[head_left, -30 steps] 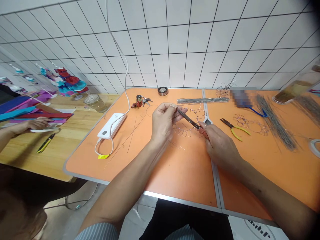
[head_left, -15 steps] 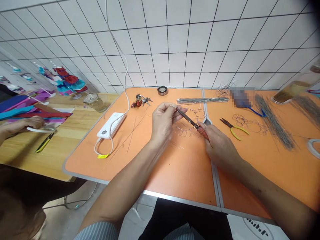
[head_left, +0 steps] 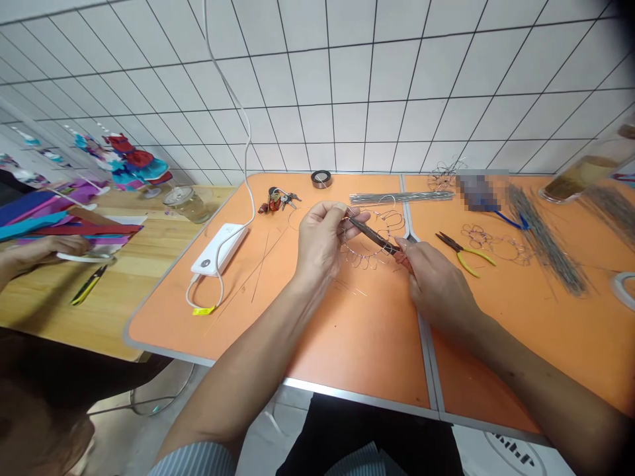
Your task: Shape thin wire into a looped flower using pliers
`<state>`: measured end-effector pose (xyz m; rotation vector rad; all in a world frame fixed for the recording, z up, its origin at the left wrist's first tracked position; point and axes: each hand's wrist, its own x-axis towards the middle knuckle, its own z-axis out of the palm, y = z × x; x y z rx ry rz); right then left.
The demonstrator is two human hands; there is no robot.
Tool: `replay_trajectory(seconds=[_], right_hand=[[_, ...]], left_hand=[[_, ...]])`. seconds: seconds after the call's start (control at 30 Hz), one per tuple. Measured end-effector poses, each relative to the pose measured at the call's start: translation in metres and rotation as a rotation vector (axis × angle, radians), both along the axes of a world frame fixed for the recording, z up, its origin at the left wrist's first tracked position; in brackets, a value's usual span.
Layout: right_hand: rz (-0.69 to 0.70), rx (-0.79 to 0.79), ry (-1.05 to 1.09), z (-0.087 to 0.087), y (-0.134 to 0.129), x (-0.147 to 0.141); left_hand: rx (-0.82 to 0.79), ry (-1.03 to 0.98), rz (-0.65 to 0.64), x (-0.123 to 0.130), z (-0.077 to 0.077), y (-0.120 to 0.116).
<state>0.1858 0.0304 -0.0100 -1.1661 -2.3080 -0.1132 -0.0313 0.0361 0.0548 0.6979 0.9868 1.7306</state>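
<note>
Between my hands is a ring of thin wire [head_left: 366,256] with small loops around its edge. My left hand [head_left: 321,239] pinches part of this wire between thumb and fingers. Wrapped round the red handles of long-nosed pliers [head_left: 373,234] is my right hand [head_left: 436,277]. The dark jaws of the pliers reach toward my left fingertips, across the ring. Whether the jaws grip the wire is too small to tell. A second pair of pliers with yellow handles [head_left: 465,254] lies on the orange table [head_left: 357,350], right of my right hand.
Bundles of straight wire [head_left: 401,197] [head_left: 550,248] lie at the back and right. Black tape [head_left: 321,178], keys [head_left: 282,199] and a white power bank [head_left: 219,249] with a cable are on the left half. Another person's hand [head_left: 62,248] is at the wooden table, near a utility knife [head_left: 89,284].
The pliers and my right hand have shifted very slightly, and the jaws have tilted a little near my left fingertips. My left hand keeps its pinch.
</note>
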Motion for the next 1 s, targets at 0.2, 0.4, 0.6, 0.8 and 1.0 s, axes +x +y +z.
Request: replay_trajectory(seconds=[0.2,0.4,0.6,0.8,1.0], right_hand=[[-0.011,0.187,-0.073,-0.001,0.001,0.001],[-0.064,0.252,-0.144,0.002,0.0,0.0],[-0.085,0.253,-0.158,0.006,-0.002,-0.002],[-0.108,0.279,-0.182,0.01,-0.003,-0.002],[-0.139,0.3,-0.192,0.011,-0.003,-0.003]], left_hand=[[0.006,-0.005,0.005,0.001,0.001,0.0],[0.011,0.006,0.006,0.001,0.0,0.0],[0.019,0.011,0.018,0.001,-0.001,0.0],[0.034,0.022,0.028,0.001,-0.002,0.0],[0.028,0.018,0.031,0.002,-0.002,0.0]])
